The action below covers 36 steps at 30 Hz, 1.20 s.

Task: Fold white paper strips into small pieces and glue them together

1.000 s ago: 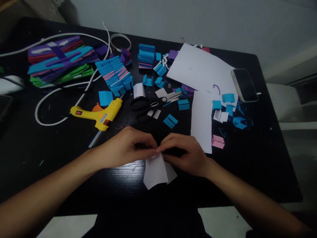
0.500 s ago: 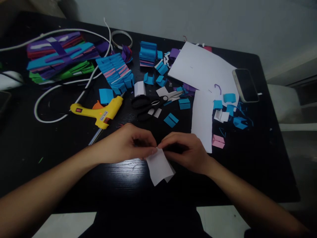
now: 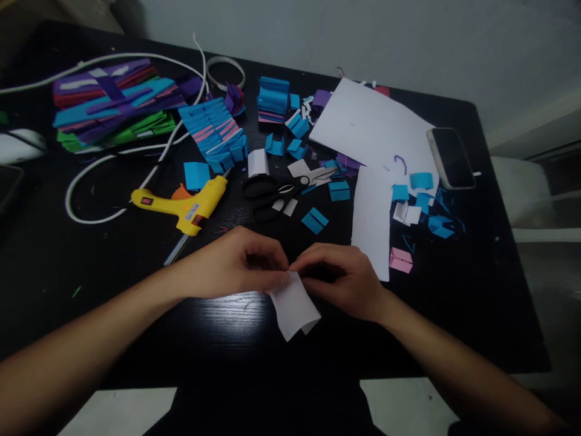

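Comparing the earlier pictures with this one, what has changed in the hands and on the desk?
The front panel of the folded white paper has swung toward the person's right, covering more of its rear flap. Nothing was picked up or let go: left hand and right hand still pinch its top. The glue gun, scissors and smartphone stayed put.

Folded white paper (image 3: 293, 306) hangs tilted, pinched at top by fingers (image 3: 265, 279).

The left hand (image 3: 240, 263) and the right hand (image 3: 342, 275) are bare, and so are both forearms (image 3: 136, 318). Near the bottom edge, the clothing (image 3: 267, 412) is black or very dark, and its details are lost in shadow.
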Each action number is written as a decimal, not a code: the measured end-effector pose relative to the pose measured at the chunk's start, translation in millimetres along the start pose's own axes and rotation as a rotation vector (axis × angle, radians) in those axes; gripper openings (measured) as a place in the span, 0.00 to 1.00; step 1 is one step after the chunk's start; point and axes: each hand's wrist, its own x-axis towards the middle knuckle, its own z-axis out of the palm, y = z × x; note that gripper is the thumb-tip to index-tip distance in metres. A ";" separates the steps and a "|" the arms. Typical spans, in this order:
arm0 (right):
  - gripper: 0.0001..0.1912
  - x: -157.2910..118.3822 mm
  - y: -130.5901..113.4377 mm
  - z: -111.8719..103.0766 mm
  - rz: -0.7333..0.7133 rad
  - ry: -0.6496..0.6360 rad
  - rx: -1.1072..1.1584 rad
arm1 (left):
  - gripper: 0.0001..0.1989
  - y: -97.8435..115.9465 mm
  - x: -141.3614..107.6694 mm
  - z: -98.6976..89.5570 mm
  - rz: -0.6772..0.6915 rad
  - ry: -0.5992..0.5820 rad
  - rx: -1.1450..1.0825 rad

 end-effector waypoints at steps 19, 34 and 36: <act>0.09 -1.2 1.6 1.9 -0.096 -0.015 -0.130 | 0.06 -3.7 -0.8 7.0 0.021 0.010 0.059; 0.10 -1.4 2.5 4.9 -0.127 -0.047 -0.101 | 0.04 2.4 0.2 3.0 -0.082 -0.065 0.053; 0.10 -2.1 2.3 5.4 -0.123 -0.048 -0.108 | 0.04 -0.2 -0.1 4.0 -0.062 -0.071 0.053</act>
